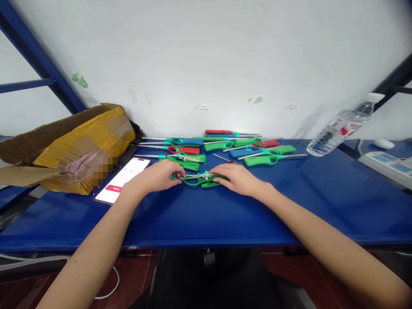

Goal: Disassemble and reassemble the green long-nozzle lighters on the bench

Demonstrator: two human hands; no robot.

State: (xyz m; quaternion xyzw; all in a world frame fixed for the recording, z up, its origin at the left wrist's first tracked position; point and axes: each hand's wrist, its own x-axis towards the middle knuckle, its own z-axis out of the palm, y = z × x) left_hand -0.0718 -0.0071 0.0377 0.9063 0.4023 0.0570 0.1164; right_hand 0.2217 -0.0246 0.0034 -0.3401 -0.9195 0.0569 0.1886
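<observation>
Both forearms reach forward over the blue surface (206, 219), palms down. The left hand (157, 177) and right hand (236, 178) meet on a green lighter (201, 179) lying flat between them. Each grip is closed lightly on one end of it, fingers curled; a phone (124, 184) lies just left.
</observation>
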